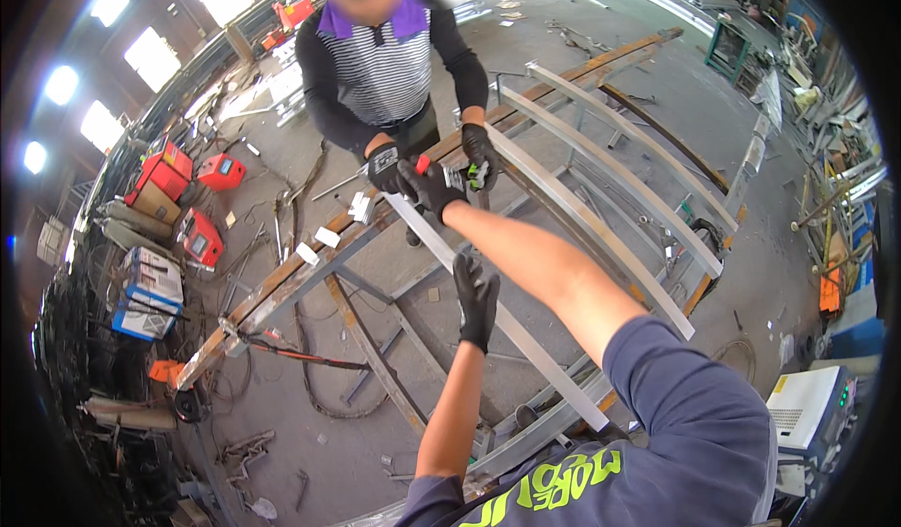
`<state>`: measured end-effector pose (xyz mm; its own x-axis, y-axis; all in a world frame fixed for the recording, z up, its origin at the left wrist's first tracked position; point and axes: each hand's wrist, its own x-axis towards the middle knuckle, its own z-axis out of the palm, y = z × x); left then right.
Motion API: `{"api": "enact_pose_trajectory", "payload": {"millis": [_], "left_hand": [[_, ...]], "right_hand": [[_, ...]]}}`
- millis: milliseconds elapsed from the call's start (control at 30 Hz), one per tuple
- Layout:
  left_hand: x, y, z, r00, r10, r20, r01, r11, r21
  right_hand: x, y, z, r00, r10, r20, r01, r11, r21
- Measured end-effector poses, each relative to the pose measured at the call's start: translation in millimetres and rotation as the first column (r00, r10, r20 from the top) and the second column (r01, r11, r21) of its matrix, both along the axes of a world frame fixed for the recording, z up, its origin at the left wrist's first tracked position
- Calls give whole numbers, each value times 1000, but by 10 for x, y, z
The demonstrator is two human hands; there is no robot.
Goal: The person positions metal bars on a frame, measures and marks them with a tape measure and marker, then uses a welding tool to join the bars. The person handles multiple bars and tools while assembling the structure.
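A long pale metal tube (544, 359) slants from the co-worker's hands down toward my right side. My left hand (476, 304), in a black glove, is closed around its middle. Reaching across to the tube's far end, my gloved right hand (435, 189) has its fingers curled beside the co-worker's glove (384, 168); a small red piece (422, 163) shows at its fingers, but what it holds is unclear. The co-worker's other glove (481, 147) is closed on a small green-and-black object (476, 178), too partly hidden to name.
A welded steel frame (385, 356) lies between us, with several pale tubes (610, 163) across its right part. Small white pieces (327, 237) sit on its far beam. Red machines (200, 237), a blue-and-white machine (150, 292) and cables are at left; a white machine (805, 409) stands at lower right.
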<state>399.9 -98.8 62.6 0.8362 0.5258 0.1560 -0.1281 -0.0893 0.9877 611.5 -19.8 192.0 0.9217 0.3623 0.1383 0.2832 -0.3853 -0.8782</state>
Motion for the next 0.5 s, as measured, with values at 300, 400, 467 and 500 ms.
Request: {"api": "enact_pose_trajectory", "payload": {"millis": [300, 400, 467, 500], "left_hand": [[2053, 224, 149, 974, 197, -113, -140, 912, 384], [2536, 253, -9, 895, 422, -145, -301, 812, 501], [2508, 589, -245, 901, 377, -213, -175, 767, 617], [2425, 801, -300, 899, 368, -236, -123, 731, 671]], "right_hand": [[-1587, -2848, 88, 934, 125, -336, 142, 730, 668], [-2333, -3925, -58, 919, -26, -394, 268, 773, 575], [-2812, -4544, -314, 842, -99, -530, 404, 766, 499], [-3001, -4772, -324, 799, -132, -587, 455, 770, 447]]}}
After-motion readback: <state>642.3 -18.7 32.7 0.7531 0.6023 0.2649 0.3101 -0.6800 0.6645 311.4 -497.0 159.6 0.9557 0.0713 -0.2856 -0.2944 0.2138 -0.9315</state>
